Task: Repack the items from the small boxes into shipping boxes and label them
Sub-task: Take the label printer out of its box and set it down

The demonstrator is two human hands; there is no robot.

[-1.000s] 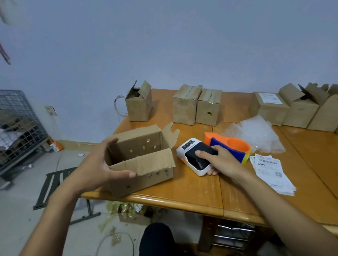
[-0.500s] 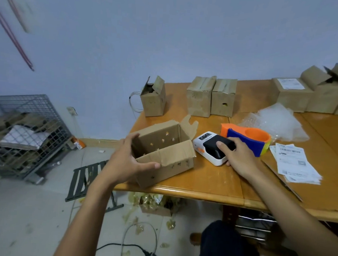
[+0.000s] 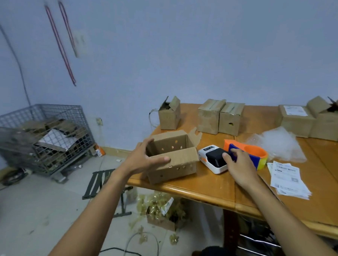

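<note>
While the left hand [image 3: 143, 159] grips the left end of the open brown cardboard box with punched holes [image 3: 174, 157], thumb along its near wall and fingers over the far rim, the box sits at the left front corner of the wooden worktop [image 3: 210, 186]. Just beside it, the right hand [image 3: 238, 166] holds the right end of the white-and-black label printer [image 3: 211, 157], close in front of the orange-and-blue tape dispenser [image 3: 255, 152]. To the right lie printed paper sheets [image 3: 287, 179].
</note>
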